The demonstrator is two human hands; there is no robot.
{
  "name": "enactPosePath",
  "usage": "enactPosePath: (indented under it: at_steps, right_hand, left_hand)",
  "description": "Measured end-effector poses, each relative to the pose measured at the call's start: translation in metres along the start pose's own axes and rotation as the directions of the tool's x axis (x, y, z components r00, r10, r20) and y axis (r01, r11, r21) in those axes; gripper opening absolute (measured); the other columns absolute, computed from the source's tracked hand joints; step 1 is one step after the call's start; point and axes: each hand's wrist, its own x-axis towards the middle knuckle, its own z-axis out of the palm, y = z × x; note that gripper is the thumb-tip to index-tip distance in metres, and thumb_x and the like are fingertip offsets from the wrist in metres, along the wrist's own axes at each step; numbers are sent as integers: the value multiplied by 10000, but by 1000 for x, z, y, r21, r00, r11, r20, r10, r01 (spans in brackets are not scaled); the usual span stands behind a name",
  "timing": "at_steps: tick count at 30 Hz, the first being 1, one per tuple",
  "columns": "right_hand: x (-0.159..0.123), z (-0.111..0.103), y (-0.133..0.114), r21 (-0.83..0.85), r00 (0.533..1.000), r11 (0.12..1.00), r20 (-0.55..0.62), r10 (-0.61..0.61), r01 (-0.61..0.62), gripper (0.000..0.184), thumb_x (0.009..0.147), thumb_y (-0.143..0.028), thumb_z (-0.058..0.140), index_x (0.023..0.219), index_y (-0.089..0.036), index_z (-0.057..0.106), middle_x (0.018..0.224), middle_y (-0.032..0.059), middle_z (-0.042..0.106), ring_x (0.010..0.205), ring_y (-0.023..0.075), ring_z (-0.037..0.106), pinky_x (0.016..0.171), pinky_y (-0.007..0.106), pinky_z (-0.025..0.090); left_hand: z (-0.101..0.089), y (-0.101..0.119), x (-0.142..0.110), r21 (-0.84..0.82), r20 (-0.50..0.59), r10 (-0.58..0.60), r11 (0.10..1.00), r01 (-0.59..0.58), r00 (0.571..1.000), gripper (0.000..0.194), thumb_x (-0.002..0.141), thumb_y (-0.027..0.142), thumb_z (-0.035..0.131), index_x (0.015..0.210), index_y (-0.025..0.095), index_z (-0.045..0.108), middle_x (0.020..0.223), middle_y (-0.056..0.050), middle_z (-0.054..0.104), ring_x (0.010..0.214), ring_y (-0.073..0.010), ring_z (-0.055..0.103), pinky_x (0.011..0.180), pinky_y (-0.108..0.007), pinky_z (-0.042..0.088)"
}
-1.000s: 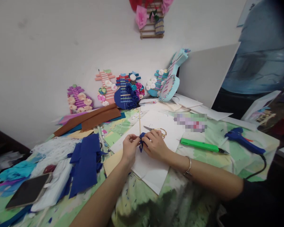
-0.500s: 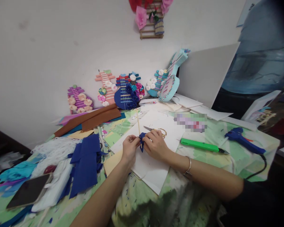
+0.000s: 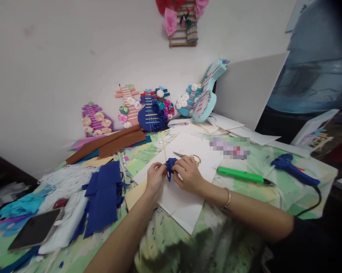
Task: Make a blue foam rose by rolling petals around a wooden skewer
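Note:
My left hand (image 3: pixel 156 178) is closed, its thumb and fingers pinching the left side of a small bunched dark blue strip (image 3: pixel 171 163), paper or cloth. My right hand (image 3: pixel 189 174) grips the strip from the other side, fingers curled over it. A thin pale wooden stick (image 3: pixel 164 146) rises out of the bunched strip, leaning slightly left. One pointed blue end hangs below my fingers. Gold-handled scissors (image 3: pixel 198 159) lie just behind my right hand, partly covered by it. Under both hands is a white sheet (image 3: pixel 188 212).
On the right lie a green utility knife (image 3: pixel 240 174) and a blue glue gun (image 3: pixel 294 168) with a cord. Blue sheets (image 3: pixel 104 201), white yarn (image 3: pixel 65 182) and a phone (image 3: pixel 36 229) are on the left. Decorated toy-like instruments, including a blue one (image 3: pixel 146 117), lean against the wall.
The bunched blue strip has turned slightly and looks wider between my fingers. The stick's upper end has tipped a little left. My right fingers have shifted slightly; the rest is unchanged.

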Motion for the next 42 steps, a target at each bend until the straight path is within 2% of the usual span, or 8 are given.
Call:
enactPosePath:
  at_steps: [3,5,7,9,12,17,30,42]
  right_hand:
    - [2,-3,2,167,993,980,-7,115,-113,155,810,-167,492,942,-139,568,934,92,592,886,212,474,788,368,328]
    - [5,-3,9,314,960,912,-8,279,-263,206,806,-199,504,997,-137,550,976,102,576,910,211,484,812,366,355]
    - [7,-1,20,505,872,741,50,487,-443,255,793,-237,525,1029,-142,540,991,96,562,881,196,498,796,348,386]
    - [9,1,30,691,769,441,265,582,-572,286,771,-286,567,1031,-166,556,1040,80,566,900,185,514,812,338,395]
    - [10,4,39,745,748,269,432,503,-611,268,783,-370,561,943,-159,603,932,61,624,855,176,568,774,320,429]
    - [7,8,40,769,740,104,557,377,-631,271,753,-402,603,815,-138,619,761,38,637,696,141,585,654,267,446]
    - [5,17,40,741,710,-38,656,258,-670,233,686,-370,660,710,-143,611,663,9,596,596,101,520,546,209,379]
    - [6,12,41,670,628,-126,734,257,-732,237,681,-355,671,695,-135,585,545,-36,517,462,56,384,430,181,239]
  left_hand:
    - [-1,3,1,21,26,-14,1000,13,1000,364,546,168,715,781,170,438,596,57,563,542,-72,526,548,-198,357]
    - [-1,6,1,39,54,-31,999,29,998,390,542,169,730,792,175,430,601,50,589,536,-76,537,548,-198,361]
    - [-1,9,1,62,95,-57,997,52,994,411,536,176,749,785,178,421,602,36,614,527,-83,546,541,-198,362]
    - [-1,12,0,88,150,-100,992,87,984,433,523,181,770,771,178,416,623,7,647,537,-102,571,544,-207,373]
    - [-1,15,-1,124,236,-170,982,144,957,455,502,163,792,759,175,417,665,-31,680,575,-137,610,571,-230,403]
    - [-4,17,0,191,340,-236,965,179,910,451,532,165,799,766,177,414,678,-24,691,585,-120,613,589,-221,412]
    - [-10,17,4,282,356,-277,942,179,892,504,509,215,831,773,188,402,632,-5,675,562,-133,617,555,-212,406]
    - [-9,13,6,329,342,-265,933,149,902,467,544,228,816,772,189,410,679,-7,687,597,-137,628,568,-213,426]
